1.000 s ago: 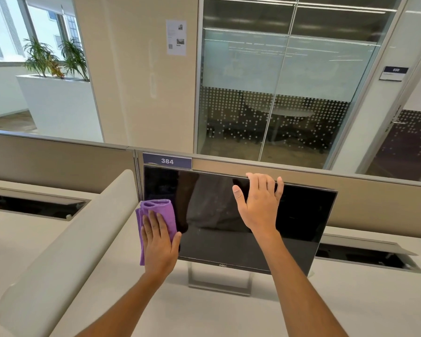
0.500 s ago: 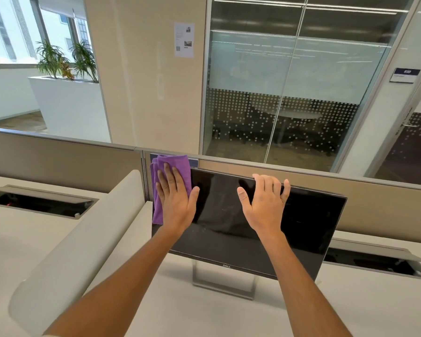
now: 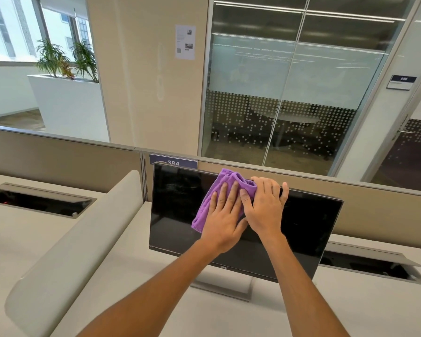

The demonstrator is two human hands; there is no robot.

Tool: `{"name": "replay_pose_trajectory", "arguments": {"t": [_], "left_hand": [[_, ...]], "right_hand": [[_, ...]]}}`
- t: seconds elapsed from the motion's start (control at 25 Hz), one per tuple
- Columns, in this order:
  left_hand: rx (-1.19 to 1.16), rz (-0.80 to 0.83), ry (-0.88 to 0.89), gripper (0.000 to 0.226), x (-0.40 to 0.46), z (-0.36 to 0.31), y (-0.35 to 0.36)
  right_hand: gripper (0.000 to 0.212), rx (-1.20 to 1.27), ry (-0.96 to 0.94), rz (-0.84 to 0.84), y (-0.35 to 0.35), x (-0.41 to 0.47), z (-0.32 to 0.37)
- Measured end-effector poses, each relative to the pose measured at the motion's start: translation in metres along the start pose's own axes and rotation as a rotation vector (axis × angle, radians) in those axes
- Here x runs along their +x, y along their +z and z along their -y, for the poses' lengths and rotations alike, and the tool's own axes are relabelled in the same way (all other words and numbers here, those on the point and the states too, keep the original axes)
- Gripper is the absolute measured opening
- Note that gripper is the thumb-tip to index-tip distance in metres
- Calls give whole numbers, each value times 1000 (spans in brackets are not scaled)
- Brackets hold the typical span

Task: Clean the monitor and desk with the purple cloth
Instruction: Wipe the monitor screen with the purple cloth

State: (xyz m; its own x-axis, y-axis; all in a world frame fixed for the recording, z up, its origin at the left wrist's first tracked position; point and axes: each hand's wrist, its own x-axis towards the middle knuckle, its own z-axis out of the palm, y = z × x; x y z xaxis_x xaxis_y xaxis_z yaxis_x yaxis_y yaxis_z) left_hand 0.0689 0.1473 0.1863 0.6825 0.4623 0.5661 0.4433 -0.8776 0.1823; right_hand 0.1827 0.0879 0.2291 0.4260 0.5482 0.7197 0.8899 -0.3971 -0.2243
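One purple cloth (image 3: 213,201) bunched, pressed flat against dark monitor (image 3: 180,205) top.

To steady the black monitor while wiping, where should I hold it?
Grip the black flat-panel monitor by its thin top edge, coming from above with fingers hooked over the back. The right hand sits there now. The edge is exposed, and the left hand presses the purple cloth flat on the glass.

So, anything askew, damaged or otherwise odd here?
Nothing is damaged or spilled. The monitor sits rotated, right side lower, while the left hand presses the purple cloth on its screen and the right hand grips its top edge.
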Motion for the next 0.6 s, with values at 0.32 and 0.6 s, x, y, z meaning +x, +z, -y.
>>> {"name": "replay_pose_trajectory", "arguments": {"t": [0.32, 0.6], "left_hand": [[-14, -111, 98, 59, -1, 49, -45], [-151, -39, -277, 55, 22, 140, -107]], "right_hand": [[45, -90, -13, -41, 6, -2, -2], [46, -93, -7, -71, 8, 0, 0]]}}
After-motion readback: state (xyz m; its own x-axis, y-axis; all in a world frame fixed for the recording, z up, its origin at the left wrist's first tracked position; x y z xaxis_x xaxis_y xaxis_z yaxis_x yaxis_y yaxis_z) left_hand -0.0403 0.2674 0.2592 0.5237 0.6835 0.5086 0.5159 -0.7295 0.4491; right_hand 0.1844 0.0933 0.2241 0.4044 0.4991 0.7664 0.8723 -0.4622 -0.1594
